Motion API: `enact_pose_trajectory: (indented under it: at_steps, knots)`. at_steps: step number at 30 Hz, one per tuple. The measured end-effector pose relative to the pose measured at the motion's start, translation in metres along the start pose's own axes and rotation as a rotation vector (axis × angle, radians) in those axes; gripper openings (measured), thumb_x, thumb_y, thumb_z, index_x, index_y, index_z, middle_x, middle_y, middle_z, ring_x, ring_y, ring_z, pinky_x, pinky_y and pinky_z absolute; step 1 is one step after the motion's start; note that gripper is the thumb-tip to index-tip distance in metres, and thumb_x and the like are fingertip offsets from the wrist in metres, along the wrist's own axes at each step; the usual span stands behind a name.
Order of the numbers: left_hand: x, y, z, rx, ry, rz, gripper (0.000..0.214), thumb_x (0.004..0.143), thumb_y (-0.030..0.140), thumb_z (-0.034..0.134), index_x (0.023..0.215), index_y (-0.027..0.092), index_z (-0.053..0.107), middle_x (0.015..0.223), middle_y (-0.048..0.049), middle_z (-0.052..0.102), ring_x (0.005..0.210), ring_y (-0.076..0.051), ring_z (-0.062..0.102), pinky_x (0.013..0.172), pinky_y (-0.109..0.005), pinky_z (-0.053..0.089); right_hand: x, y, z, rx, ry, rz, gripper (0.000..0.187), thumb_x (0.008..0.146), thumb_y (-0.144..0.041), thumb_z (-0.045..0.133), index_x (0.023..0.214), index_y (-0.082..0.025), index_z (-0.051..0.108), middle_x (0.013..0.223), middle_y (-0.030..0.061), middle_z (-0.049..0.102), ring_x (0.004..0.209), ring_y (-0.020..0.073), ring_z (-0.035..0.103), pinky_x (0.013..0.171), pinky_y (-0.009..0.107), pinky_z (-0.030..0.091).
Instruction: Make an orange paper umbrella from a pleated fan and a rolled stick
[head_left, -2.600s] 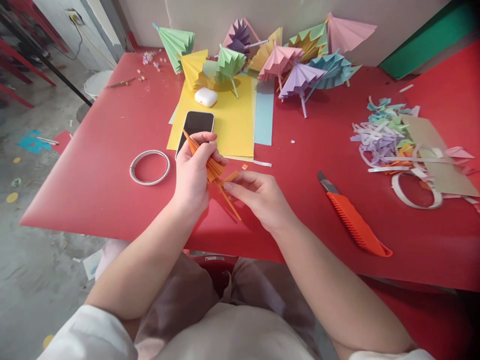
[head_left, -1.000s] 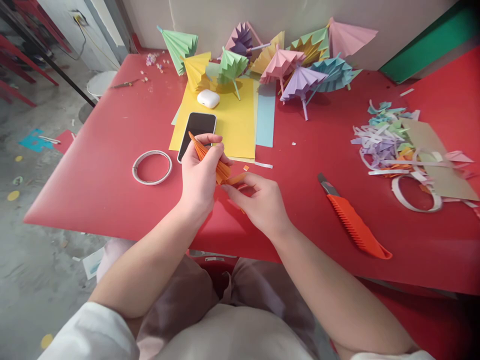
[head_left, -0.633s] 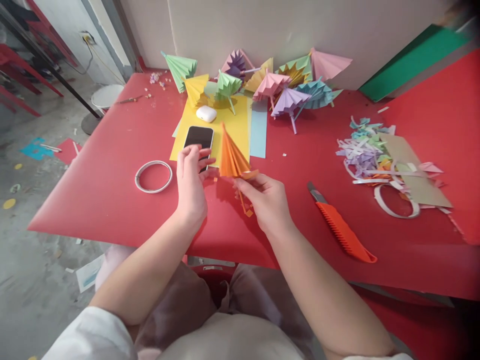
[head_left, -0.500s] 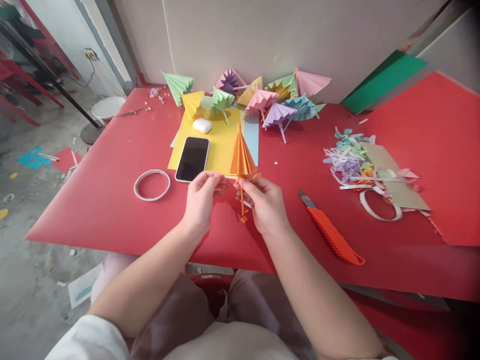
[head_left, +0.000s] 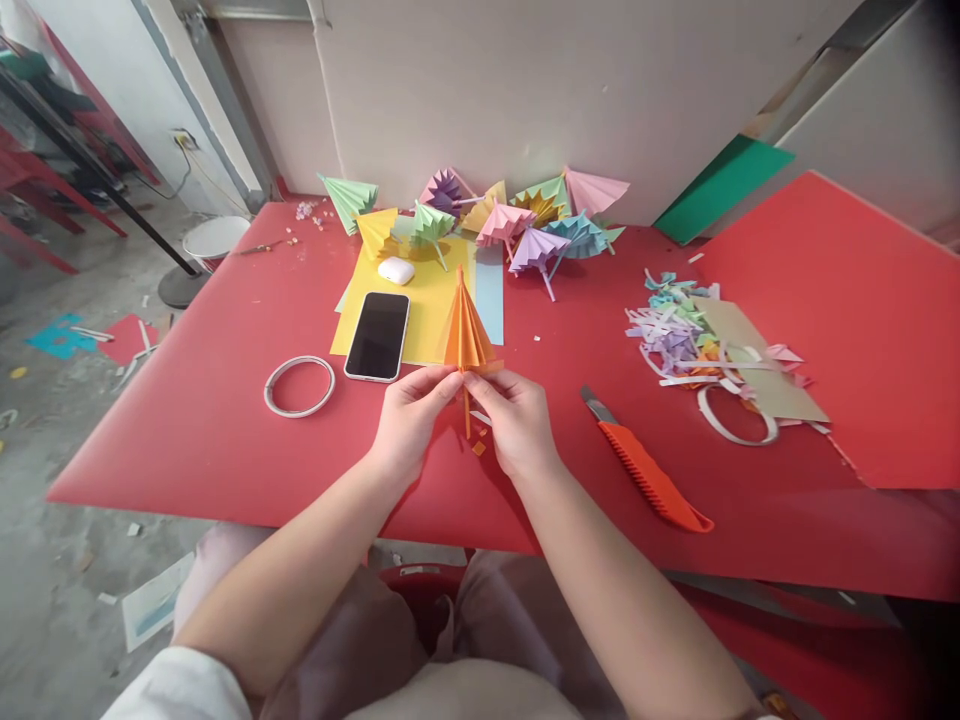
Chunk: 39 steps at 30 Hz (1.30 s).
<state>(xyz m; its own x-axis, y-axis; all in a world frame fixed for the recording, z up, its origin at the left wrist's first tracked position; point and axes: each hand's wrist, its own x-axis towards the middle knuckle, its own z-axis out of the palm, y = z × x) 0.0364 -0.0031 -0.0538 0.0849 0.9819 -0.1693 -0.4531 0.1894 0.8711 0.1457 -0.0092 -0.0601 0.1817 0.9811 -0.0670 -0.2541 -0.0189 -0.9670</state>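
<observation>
An orange folded paper umbrella [head_left: 464, 330] stands upright above the red table [head_left: 225, 420], its thin orange stick pointing down between my hands. My left hand [head_left: 409, 420] pinches the lower edge of its canopy from the left. My right hand [head_left: 510, 420] pinches the same edge from the right. Both hands are closed on it, fingertips almost touching.
A black phone [head_left: 377, 335] lies on yellow paper [head_left: 427, 300] with a white earbud case [head_left: 396, 270]. A tape ring [head_left: 299, 385] sits to the left, an orange utility knife [head_left: 645, 470] to the right. Several finished paper umbrellas [head_left: 517, 215] line the wall; paper scraps [head_left: 697, 335] lie far right.
The orange umbrella was turned from lying slanted in my left hand to standing upright. My left hand let go, then pinched the canopy edge again. The view tilted up.
</observation>
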Motion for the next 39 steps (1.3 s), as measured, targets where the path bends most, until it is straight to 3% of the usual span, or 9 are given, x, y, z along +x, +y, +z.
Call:
enact_pose_trajectory:
  at_steps: [6, 19, 26, 29, 32, 33, 36, 39]
  knots:
    - [0.004, -0.001, -0.003, -0.041, -0.004, -0.006, 0.019, 0.058, 0.03, 0.079, 0.066, 0.017, 0.069, 0.065, 0.0017, 0.063, 0.064, -0.008, 0.056, 0.069, -0.023, 0.044, 0.0, -0.002, -0.001, -0.021, -0.042, 0.038, 0.019, 0.063, -0.041, 0.073, 0.069, -0.023, 0.071, 0.07, 0.0017, 0.07, 0.073, 0.0194, 0.065, 0.072, 0.035, 0.051]
    - [0.005, 0.0, -0.004, -0.006, -0.102, -0.027, 0.019, 0.064, 0.033, 0.075, 0.068, 0.016, 0.069, 0.067, 0.0012, 0.061, 0.066, -0.009, 0.055, 0.07, -0.023, 0.044, 0.001, -0.002, -0.002, -0.013, -0.079, 0.042, 0.02, 0.064, -0.041, 0.073, 0.07, -0.023, 0.071, 0.066, 0.0, 0.067, 0.066, 0.0153, 0.062, 0.066, 0.031, 0.051]
    - [0.007, -0.002, -0.006, 0.01, -0.087, 0.012, 0.017, 0.069, 0.034, 0.072, 0.07, 0.017, 0.068, 0.068, 0.0006, 0.063, 0.069, -0.011, 0.058, 0.072, -0.025, 0.044, 0.0, -0.005, -0.005, -0.207, -0.096, 0.008, 0.028, 0.064, -0.048, 0.071, 0.069, -0.021, 0.069, 0.067, 0.0013, 0.067, 0.067, 0.0159, 0.062, 0.059, 0.028, 0.05]
    - [0.007, 0.001, -0.007, 0.038, -0.077, 0.003, 0.02, 0.07, 0.036, 0.071, 0.072, 0.017, 0.067, 0.072, -0.001, 0.066, 0.073, -0.013, 0.061, 0.076, -0.027, 0.045, 0.005, -0.009, -0.016, -0.266, 0.035, -0.044, 0.035, 0.064, -0.054, 0.067, 0.068, -0.02, 0.068, 0.067, 0.0021, 0.066, 0.067, 0.0168, 0.063, 0.057, 0.028, 0.049]
    - [0.006, 0.002, -0.008, 0.071, -0.138, -0.079, 0.022, 0.071, 0.037, 0.071, 0.071, 0.016, 0.066, 0.071, -0.0026, 0.068, 0.071, -0.015, 0.063, 0.075, -0.029, 0.046, 0.013, -0.018, -0.028, -0.165, 0.202, -0.118, 0.041, 0.065, -0.061, 0.063, 0.068, -0.02, 0.067, 0.072, 0.0035, 0.067, 0.073, 0.0184, 0.064, 0.062, 0.03, 0.051]
    - [0.005, 0.003, -0.008, 0.08, -0.17, -0.116, 0.022, 0.071, 0.037, 0.071, 0.07, 0.016, 0.066, 0.07, -0.003, 0.068, 0.07, -0.015, 0.063, 0.074, -0.03, 0.047, 0.016, -0.022, -0.031, -0.121, 0.172, -0.126, 0.041, 0.064, -0.062, 0.064, 0.071, -0.021, 0.068, 0.076, 0.004, 0.068, 0.078, 0.019, 0.064, 0.066, 0.031, 0.052]
    - [0.002, 0.002, -0.006, 0.104, -0.247, -0.19, 0.023, 0.071, 0.038, 0.071, 0.07, 0.016, 0.066, 0.069, -0.0036, 0.067, 0.066, -0.015, 0.064, 0.07, -0.03, 0.048, 0.021, -0.035, -0.033, -0.043, -0.077, -0.09, 0.044, 0.062, -0.062, 0.066, 0.087, -0.025, 0.069, 0.095, 0.0037, 0.069, 0.093, 0.0207, 0.062, 0.077, 0.034, 0.05]
    - [0.0, 0.001, -0.005, 0.11, -0.306, -0.214, 0.023, 0.071, 0.038, 0.071, 0.069, 0.016, 0.067, 0.069, -0.0041, 0.068, 0.068, -0.016, 0.064, 0.071, -0.03, 0.048, 0.023, -0.044, -0.029, -0.014, -0.233, -0.006, 0.05, 0.061, -0.063, 0.066, 0.096, -0.028, 0.067, 0.1, 0.0032, 0.069, 0.099, 0.0228, 0.061, 0.077, 0.035, 0.05]
